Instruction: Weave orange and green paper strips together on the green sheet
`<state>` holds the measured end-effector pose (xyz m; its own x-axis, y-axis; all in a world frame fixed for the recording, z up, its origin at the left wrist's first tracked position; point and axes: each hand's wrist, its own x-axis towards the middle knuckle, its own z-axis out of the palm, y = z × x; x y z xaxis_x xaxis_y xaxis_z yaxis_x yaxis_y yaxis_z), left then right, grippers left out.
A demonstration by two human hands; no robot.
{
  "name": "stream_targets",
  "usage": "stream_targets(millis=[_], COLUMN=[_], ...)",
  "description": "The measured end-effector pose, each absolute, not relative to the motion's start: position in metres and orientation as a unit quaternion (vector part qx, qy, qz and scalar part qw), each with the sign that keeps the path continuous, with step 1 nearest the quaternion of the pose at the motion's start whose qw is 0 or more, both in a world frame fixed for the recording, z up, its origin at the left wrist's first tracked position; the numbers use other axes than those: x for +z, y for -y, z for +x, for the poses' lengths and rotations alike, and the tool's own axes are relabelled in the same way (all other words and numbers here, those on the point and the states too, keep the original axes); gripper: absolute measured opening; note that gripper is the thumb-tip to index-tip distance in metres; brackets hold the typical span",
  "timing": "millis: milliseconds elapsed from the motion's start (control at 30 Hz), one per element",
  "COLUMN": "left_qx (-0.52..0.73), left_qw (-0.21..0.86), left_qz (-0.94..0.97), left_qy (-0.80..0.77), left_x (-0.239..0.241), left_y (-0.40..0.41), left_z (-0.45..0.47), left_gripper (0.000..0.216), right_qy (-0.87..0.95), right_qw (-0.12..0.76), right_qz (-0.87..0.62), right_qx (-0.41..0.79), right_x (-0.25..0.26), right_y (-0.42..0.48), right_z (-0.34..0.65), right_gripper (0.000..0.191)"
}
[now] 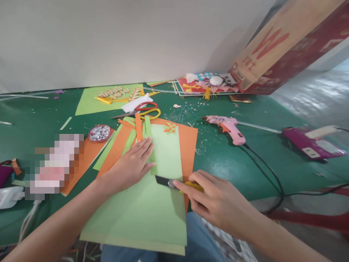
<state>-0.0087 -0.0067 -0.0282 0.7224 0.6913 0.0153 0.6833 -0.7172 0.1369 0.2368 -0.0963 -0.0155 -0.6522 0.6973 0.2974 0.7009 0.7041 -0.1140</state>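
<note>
Knife blade met green paper under two hands.
Right hand [215, 202] fingers clenched a yellow utility knife [177, 183], its blade touching the light green sheet [152, 207]; left hand [133, 163] lay flat, fingers spread, pressing paper strips [140, 133] over orange sheets [188, 145] on the green table [240, 163].

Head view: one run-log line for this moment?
left hand flat on green paper | right hand holds utility knife | blade on paper

Green table [226, 160] against a white wall [122, 40] — grey floor [313, 98] beyond.
</note>
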Motion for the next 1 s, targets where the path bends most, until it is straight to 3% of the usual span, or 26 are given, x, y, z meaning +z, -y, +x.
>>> stream_targets(millis=[1000], left_qx=[0.025], left_qw=[0.018], left_qz=[0.929], left_qy=[-0.369], left_x=[-0.03], left_y=[0.007], left_z=[-0.006], left_gripper=[0.058], right_qy=[0.893], right_qw=[0.11], right_qz=[-0.434], right_qx=[-0.048], right_x=[-0.012], right_y=[0.115], right_z=[0.214], right_gripper=[0.034])
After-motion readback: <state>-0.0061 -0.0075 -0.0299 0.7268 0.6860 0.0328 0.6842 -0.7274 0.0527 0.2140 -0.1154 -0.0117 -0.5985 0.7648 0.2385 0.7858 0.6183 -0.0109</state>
